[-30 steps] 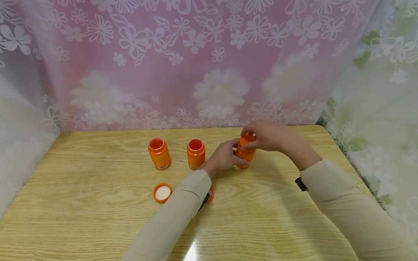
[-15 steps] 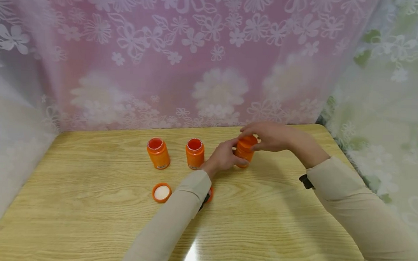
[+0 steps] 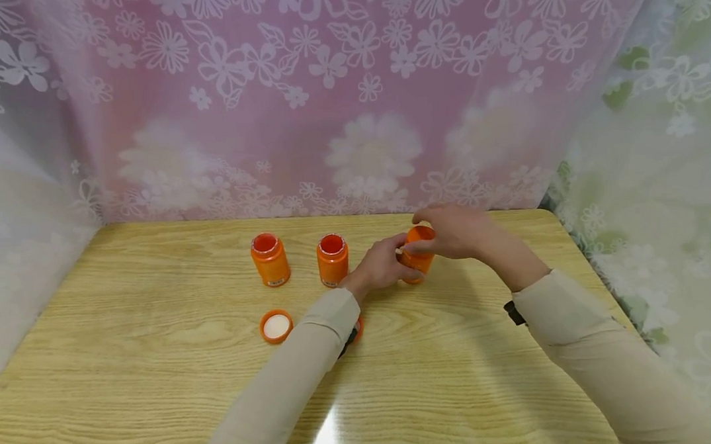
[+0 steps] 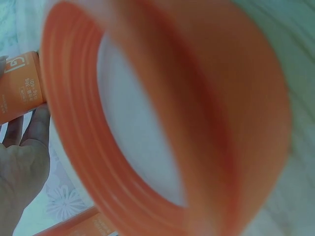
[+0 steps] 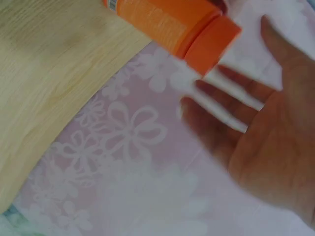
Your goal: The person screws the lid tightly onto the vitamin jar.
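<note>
In the head view, my left hand (image 3: 382, 266) grips the body of an orange bottle (image 3: 420, 264) at the right, thumb in front. The bottle stands upright with its orange lid (image 3: 419, 234) on top. My right hand (image 3: 459, 232) is around the lid from above and the right. In the right wrist view its fingers (image 5: 211, 123) look spread and fairly straight, close to the lid; the thumb is apart from it. Motion blurs them, so contact is unclear. The left wrist view shows my left fingers (image 4: 37, 125) against the bottle's printed side.
Two lidless orange bottles, one at the left (image 3: 271, 261) and a middle bottle (image 3: 332, 261), stand open-mouthed. A white-lined lid (image 3: 276, 326) lies inside up. Another lid (image 3: 359, 329), partly under my left wrist, looms large in the left wrist view. A floral curtain (image 3: 360, 116) hangs behind the wooden table (image 3: 146, 372).
My right hand drew slightly right, off the lid's top, then came back around it. My left hand has kept its grip on the bottle, which stays in place.
</note>
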`<state>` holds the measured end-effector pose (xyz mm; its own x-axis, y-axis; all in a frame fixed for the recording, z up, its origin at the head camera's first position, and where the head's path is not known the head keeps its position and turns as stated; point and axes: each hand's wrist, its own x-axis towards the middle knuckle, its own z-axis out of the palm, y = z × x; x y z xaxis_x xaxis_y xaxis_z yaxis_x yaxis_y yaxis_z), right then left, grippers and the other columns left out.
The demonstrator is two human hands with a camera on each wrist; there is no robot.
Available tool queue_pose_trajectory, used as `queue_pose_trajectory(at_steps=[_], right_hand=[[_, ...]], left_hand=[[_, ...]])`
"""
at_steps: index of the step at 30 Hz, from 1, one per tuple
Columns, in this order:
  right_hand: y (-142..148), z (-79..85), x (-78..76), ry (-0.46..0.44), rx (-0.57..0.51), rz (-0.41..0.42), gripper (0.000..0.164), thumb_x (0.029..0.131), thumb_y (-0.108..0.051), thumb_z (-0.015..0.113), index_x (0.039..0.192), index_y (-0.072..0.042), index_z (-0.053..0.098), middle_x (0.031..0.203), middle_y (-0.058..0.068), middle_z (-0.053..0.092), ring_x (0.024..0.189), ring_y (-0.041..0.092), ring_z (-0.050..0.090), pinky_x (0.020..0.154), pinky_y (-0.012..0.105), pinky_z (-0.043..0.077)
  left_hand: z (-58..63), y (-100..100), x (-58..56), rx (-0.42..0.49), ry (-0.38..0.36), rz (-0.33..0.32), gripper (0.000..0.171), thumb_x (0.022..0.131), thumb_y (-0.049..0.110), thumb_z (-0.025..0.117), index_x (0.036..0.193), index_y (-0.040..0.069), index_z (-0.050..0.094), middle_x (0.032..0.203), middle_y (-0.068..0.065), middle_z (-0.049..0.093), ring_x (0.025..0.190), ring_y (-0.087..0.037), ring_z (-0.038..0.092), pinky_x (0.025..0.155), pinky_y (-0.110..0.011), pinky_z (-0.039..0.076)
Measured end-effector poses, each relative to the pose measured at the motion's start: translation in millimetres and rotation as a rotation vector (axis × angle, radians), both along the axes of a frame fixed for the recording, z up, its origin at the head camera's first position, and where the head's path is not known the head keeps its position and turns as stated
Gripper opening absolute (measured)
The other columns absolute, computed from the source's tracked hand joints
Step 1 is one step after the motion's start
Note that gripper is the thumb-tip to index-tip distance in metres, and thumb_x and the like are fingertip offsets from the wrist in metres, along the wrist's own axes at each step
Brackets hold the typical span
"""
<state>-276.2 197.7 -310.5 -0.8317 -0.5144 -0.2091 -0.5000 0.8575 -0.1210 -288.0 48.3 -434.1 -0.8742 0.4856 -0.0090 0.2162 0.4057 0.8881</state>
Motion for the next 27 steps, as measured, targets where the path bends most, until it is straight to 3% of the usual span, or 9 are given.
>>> queue_pose_trajectory(at_steps=[3, 7, 10, 19, 27], right_hand=[[7, 0.8, -4.9, -0.090, -0.099, 0.128, 0.051, 0.082, -0.034, 0.063, 0.126, -0.015, 0.049, 0.128, 0.008, 0.045, 0.114, 0.028, 0.043, 0.090, 0.047, 0.036], [12, -0.7, -10.3, -0.154, -0.159, 0.244, 0.041, 0.082, -0.014, 0.064, 0.121, -0.010, 0.053, 0.119, 0.006, 0.051, 0.104, 0.024, 0.049, 0.087, 0.043, 0.040], [11, -3.0, -9.0, -0.124, -0.128, 0.221, 0.039, 0.082, -0.015, 0.063, 0.120, -0.010, 0.054, 0.114, 0.004, 0.054, 0.097, 0.021, 0.052, 0.083, 0.040, 0.042], [-1, -10.8, 7.0, 0.039, -0.089, 0.138, 0.042, 0.083, -0.015, 0.063, 0.122, -0.004, 0.051, 0.115, 0.011, 0.054, 0.104, 0.027, 0.050, 0.086, 0.043, 0.041], [-12, -19.2, 20.8, 0.115, -0.125, -0.016, 0.041, 0.083, -0.012, 0.063, 0.121, -0.002, 0.053, 0.112, 0.012, 0.057, 0.099, 0.028, 0.054, 0.084, 0.044, 0.043]], left_hand=[[-1.1, 0, -0.4, -0.013, -0.002, 0.003, 0.050, 0.072, 0.024, 0.074, 0.116, 0.018, 0.051, 0.104, 0.009, 0.057, 0.094, -0.010, 0.057, 0.077, -0.022, 0.046], [-2.3, 0, -0.9, -0.021, -0.009, 0.009, 0.056, 0.072, 0.024, 0.074, 0.122, 0.016, 0.049, 0.105, 0.007, 0.056, 0.094, -0.010, 0.057, 0.077, -0.022, 0.046], [-2.2, 0, -1.0, -0.017, 0.000, 0.003, 0.056, 0.072, 0.024, 0.074, 0.122, 0.017, 0.049, 0.105, 0.007, 0.056, 0.094, -0.010, 0.057, 0.076, -0.021, 0.046], [-2.6, 1, -1.9, -0.002, 0.041, -0.003, 0.057, 0.072, 0.021, 0.075, 0.122, 0.017, 0.049, 0.106, 0.006, 0.056, 0.093, -0.009, 0.057, 0.074, -0.019, 0.046], [-0.6, 2, 2.0, -0.014, 0.032, 0.006, 0.057, 0.072, 0.021, 0.074, 0.123, 0.017, 0.049, 0.109, 0.006, 0.056, 0.093, -0.009, 0.057, 0.074, -0.018, 0.046]])
